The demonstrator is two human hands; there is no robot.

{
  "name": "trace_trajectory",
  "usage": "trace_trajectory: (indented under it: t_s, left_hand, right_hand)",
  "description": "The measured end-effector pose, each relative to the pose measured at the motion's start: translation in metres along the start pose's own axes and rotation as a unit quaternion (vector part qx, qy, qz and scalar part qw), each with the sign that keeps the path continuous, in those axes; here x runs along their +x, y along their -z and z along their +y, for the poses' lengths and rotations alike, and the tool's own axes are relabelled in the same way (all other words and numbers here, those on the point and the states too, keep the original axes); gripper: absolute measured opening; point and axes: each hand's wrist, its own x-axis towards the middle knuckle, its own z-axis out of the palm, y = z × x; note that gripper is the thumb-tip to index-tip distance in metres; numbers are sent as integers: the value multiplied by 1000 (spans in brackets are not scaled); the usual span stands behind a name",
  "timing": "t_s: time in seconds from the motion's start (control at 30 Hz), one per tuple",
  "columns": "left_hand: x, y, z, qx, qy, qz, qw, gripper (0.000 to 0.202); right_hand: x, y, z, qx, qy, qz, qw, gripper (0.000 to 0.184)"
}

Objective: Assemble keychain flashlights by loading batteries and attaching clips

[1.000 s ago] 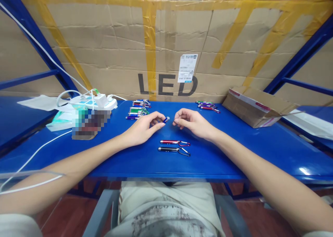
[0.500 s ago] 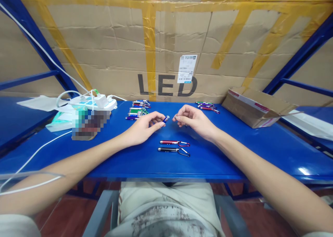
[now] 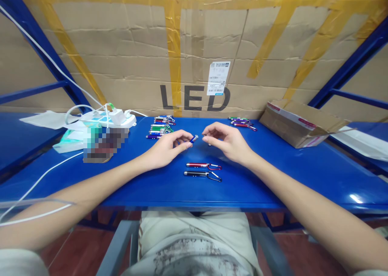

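Observation:
My left hand (image 3: 168, 148) is closed around a blue keychain flashlight (image 3: 192, 140); its silvery end pokes out past the fingertips, and the rest is hidden by the hand. Just across a small gap, my right hand (image 3: 227, 142) pinches a tiny silvery piece that is too small to name. Below the hands, a red keychain flashlight (image 3: 197, 165) and a black keychain flashlight (image 3: 195, 173) lie side by side, their carabiner clips to the right. Beyond my left hand lie several flashlights (image 3: 159, 128) in mixed colours.
Another group of flashlights (image 3: 241, 123) lies at the back right, beside an open cardboard box (image 3: 291, 124). A white power strip (image 3: 123, 121) with cables and a blurred-out object (image 3: 106, 145) occupy the left. A large taped carton (image 3: 136, 57) stands behind the blue table (image 3: 257, 187).
My right hand's fingers have shifted slightly around the tiny piece. My left hand keeps the blue flashlight in nearly the same place. The view has tilted very slightly.

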Motion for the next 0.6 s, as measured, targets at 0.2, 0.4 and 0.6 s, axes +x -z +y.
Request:
trace_trajectory:
  t_s: [0.2,0.4,0.6]
  left_hand:
    - [-2,-4,6,9,-30,-2,999,29]
    - [-2,-7,9,10,-37,-13,999,23]
    - [-2,-8,12,1,-36,-13,999,23]
  right_hand:
    - [-5,-5,-7,-9,31,7,999,22]
    - [-6,-10,-9,28,19,-3,999,22]
    - [-3,-16,-12,64,2,10,998,37]
